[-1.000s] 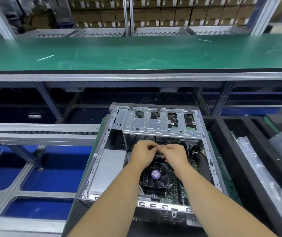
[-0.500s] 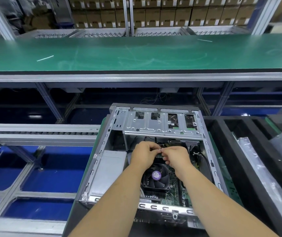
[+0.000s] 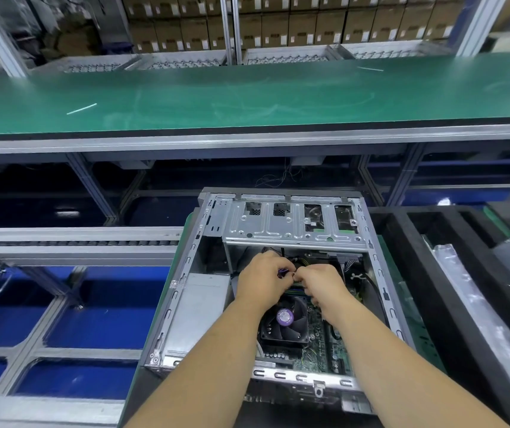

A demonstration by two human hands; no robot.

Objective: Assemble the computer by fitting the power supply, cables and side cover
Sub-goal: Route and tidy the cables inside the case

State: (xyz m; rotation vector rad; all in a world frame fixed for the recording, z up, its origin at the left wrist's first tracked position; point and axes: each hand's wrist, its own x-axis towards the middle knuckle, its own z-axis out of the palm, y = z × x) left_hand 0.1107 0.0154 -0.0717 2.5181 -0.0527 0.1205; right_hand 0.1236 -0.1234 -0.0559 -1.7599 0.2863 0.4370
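An open grey computer case (image 3: 182, 291) lies on its side in front of me. Its silver power supply (image 3: 198, 313) sits along the left wall. A black CPU fan (image 3: 283, 327) with a purple sticker is on the green motherboard (image 3: 324, 341). My left hand (image 3: 261, 281) and my right hand (image 3: 320, 284) meet above the fan, below the drive cage (image 3: 293, 223). Both pinch thin cables (image 3: 297, 264) between curled fingers. What the fingertips grip is largely hidden by the hands.
A long green bench (image 3: 247, 97) runs across the back, with stacked cardboard boxes (image 3: 278, 23) behind it. A roller conveyor (image 3: 71, 242) lies to the left over blue flooring. Black foam trays (image 3: 451, 273) with a plastic bag (image 3: 476, 304) stand at the right.
Both hands have shifted slightly toward the drive cage and drawn closer together over the cables. The case has not moved.
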